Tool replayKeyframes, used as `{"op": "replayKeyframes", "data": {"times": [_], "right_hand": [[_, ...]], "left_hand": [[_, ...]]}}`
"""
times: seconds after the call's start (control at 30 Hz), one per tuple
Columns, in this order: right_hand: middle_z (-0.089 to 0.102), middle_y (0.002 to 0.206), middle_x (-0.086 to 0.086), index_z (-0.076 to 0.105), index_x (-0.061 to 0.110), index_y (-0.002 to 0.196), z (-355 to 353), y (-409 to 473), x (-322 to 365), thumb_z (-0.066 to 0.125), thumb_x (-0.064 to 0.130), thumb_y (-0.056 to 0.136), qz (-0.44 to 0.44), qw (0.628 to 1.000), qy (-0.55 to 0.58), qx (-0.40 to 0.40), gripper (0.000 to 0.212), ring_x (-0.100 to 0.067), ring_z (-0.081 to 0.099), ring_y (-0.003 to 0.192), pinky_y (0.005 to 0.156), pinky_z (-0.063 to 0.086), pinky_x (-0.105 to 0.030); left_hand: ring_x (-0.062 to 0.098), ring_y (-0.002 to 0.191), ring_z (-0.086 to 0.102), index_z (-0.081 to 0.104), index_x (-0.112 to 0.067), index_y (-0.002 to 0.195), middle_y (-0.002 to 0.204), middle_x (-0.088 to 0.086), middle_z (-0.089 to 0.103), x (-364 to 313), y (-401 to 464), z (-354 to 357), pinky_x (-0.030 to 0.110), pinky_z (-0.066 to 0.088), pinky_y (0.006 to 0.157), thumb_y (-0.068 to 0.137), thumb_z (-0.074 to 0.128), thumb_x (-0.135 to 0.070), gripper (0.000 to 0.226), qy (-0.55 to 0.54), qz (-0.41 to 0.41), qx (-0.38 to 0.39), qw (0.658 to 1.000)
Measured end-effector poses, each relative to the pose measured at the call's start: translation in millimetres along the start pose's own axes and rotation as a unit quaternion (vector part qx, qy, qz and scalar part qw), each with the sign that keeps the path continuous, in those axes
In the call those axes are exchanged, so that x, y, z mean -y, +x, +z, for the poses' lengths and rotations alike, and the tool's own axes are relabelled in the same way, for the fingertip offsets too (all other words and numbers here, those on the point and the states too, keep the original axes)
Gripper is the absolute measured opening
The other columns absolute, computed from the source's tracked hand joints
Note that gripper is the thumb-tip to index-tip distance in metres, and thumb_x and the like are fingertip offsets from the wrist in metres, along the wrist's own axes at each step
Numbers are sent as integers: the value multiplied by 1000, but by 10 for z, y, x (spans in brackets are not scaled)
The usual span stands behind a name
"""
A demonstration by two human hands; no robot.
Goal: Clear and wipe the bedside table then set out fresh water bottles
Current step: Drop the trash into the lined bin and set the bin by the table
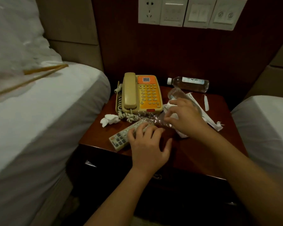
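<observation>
While the open left hand (148,142) rests on the remote (121,137), the capped bottle (189,84) lies sideways, cap leftward.

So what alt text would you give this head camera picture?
Two bare hands, left hand and right hand, reach over a cluttered bedside table holding a phone, remote, crumpled tissue, plastic wrap and a lying water bottle.

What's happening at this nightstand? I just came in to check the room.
A person is clearing the bedside table. The left hand rests on the remote control; the right hand gathers clear plastic wrap. Still there: telephone, crumpled tissue, paper scraps, and a water bottle lying down.
</observation>
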State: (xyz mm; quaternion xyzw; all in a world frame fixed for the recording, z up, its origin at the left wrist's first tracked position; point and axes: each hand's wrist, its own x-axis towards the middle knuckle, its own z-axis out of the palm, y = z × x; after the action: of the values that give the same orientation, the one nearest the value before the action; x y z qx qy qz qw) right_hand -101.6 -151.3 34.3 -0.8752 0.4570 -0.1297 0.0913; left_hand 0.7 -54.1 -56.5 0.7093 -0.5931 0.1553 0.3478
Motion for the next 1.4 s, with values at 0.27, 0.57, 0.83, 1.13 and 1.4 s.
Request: {"op": "replayKeyframes", "data": {"times": [0.27,0.57,0.83,1.13,1.4], "right_hand": [[56,89,12,61,32,74,278,185,-5,62,33,84,-13,995,-68,79,9,-18,37,118,110,8,-53],[61,85,10,48,28,106,277,141,23,66,16,84,-37,997,64,-28,31,-13,54,88,96,29,-33],[69,97,4,68,19,101,184,-84,90,63,11,86,-8,985,169,-25,18,-11,62,91,82,52,-33],[69,93,-2,72,21,96,412,-284,102,64,30,85,-77,980,171,-60,16,-20,63,86,75,51,-39],[64,99,-12,71,13,101,651,-471,640,64,15,84,-245,965,53,-83,19,-34,62,85,61,47,-37]], "left_hand": [[24,108,58,70,-24,101,100,-4,69,-30,2,-6,49,36,93,78,57,-54,39,5,-29,27,999],[27,110,58,67,-24,103,103,-4,69,-41,26,-42,54,36,94,77,55,-54,41,18,-37,65,997],[15,130,30,54,-32,121,124,-11,59,120,-35,-299,40,15,105,80,55,-42,43,-119,23,113,986],[5,112,54,50,-30,130,120,-17,54,1142,-1747,-1839,15,36,99,90,50,-44,42,-80,-97,68,990],[1,115,51,49,-46,126,124,-27,50,1192,-3450,-2383,12,34,100,87,51,-57,40,-14,-357,49,933]]}}
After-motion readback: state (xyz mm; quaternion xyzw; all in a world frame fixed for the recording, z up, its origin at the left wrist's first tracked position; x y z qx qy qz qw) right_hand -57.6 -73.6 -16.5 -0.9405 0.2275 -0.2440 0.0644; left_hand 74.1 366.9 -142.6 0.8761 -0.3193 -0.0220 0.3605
